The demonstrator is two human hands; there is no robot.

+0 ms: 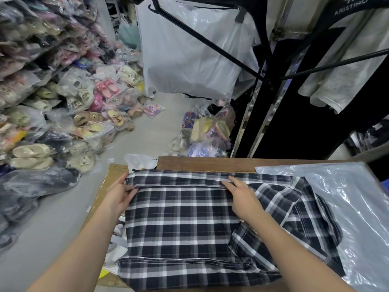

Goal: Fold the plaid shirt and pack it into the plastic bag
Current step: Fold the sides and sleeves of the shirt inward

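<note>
The black, white and grey plaid shirt (181, 224) lies flat on a wooden table (202, 164), its far strip folded over toward me. My left hand (120, 194) pinches that folded strip at the shirt's far left corner. My right hand (242, 197) rests palm-down on the same fold near the middle, fingers pressing the edge. A sleeve lies bunched to the right of my right arm. The clear plastic bag (347, 207) lies flat on the table's right side, its left edge under the shirt's right part.
Flattened cardboard (105, 186) sticks out under the table's left side. Piles of bagged sandals (63, 106) fill the left floor and shelves. More bagged shoes (204, 131) sit beyond the table. A black clothes rack (265, 45) with a large white bag (189, 49) stands behind.
</note>
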